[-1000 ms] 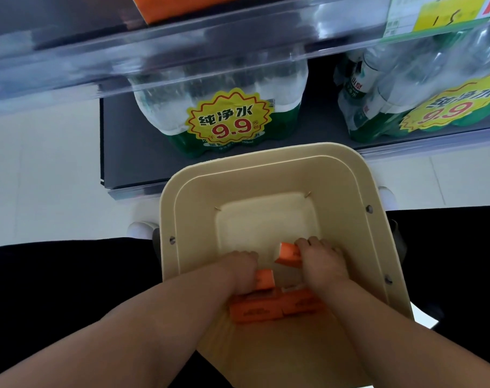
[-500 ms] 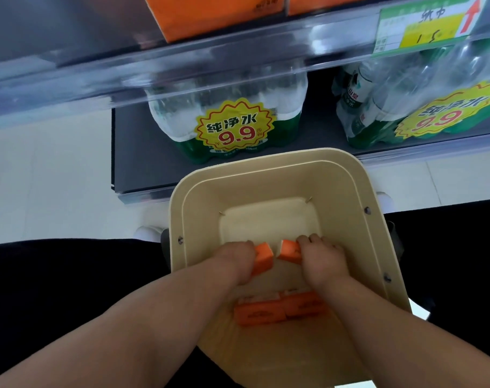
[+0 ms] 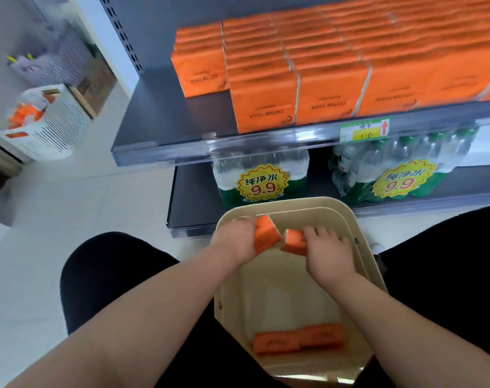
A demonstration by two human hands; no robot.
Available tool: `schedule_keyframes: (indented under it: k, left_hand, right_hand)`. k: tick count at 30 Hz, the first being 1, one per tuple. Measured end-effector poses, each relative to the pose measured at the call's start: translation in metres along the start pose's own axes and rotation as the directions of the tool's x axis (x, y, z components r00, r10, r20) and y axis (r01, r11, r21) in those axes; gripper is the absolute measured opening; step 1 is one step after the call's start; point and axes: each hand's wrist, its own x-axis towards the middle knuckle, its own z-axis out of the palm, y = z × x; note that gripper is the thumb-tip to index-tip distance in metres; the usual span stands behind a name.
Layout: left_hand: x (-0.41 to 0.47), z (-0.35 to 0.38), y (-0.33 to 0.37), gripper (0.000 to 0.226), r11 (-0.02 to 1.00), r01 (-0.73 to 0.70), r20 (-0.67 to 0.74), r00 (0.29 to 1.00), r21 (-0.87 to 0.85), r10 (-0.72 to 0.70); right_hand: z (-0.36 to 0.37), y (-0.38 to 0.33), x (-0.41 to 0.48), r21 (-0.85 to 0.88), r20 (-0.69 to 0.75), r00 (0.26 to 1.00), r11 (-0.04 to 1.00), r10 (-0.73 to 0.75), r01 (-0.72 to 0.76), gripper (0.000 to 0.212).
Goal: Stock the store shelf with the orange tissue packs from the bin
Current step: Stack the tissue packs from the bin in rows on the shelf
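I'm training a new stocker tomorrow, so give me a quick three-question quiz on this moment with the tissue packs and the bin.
1. True or false: the left hand grips one tissue pack and the right hand grips another.
2. How many loose packs lie on the floor of the bin? A one, B two, C four.
3. What stands on the level under the tissue shelf?

Key: 1 true; 2 B; 3 wrapped water bottles.
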Motion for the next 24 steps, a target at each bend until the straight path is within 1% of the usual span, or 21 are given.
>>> schedule_keyframes:
  k: [3, 7, 10, 14, 16, 18, 21, 24]
  left_hand:
    - [-0.017, -0.029, -0.007, 0.044, 0.994, 0.012, -0.15, 0.988, -0.105, -0.028]
    - [-0.038, -0.077, -0.011, 0.044, 0.977, -0.026, -0.347, 0.937, -0.21, -0.049]
    - [-0.05, -0.122, -0.012, 0.045, 0.971, -0.083, -0.488, 0.872, -0.225, -0.038]
    - [-0.056, -0.178, -0.02, 0.044, 0.971, -0.075, -0.614, 0.785, -0.229, -0.084]
    - [-0.053, -0.2, -0.03, 0.043, 0.98, -0.022, -0.641, 0.759, -0.2, -0.114]
    - [-0.046, -0.216, -0.042, 0.04, 0.985, 0.07, -0.631, 0.76, -0.157, -0.155]
    - [-0.029, -0.232, -0.062, 0.038, 0.974, 0.184, -0.596, 0.771, -0.132, -0.227]
    - [-0.005, -0.243, -0.08, 0.039, 0.957, 0.244, -0.578, 0.763, -0.159, -0.29]
  right_hand:
    - [-0.037, -0.002, -0.003, -0.029, -0.123, 0.992, 0.999, -0.034, 0.03, 0.048]
    - [-0.096, -0.003, -0.002, -0.028, -0.312, 0.947, 0.997, -0.076, 0.071, 0.051]
    - [-0.148, -0.01, 0.0, -0.031, -0.475, 0.874, 0.994, -0.108, 0.106, 0.054]
    - [-0.207, -0.023, 0.013, -0.064, -0.665, 0.732, 0.988, -0.146, 0.139, 0.056]
    - [-0.23, -0.029, 0.024, -0.085, -0.715, 0.678, 0.984, -0.169, 0.155, 0.055]
    - [-0.249, -0.035, 0.039, -0.099, -0.731, 0.657, 0.981, -0.186, 0.167, 0.054]
    - [-0.267, -0.042, 0.064, -0.115, -0.73, 0.655, 0.98, -0.196, 0.165, 0.056]
    - [-0.275, -0.044, 0.093, -0.142, -0.713, 0.668, 0.977, -0.213, 0.16, 0.056]
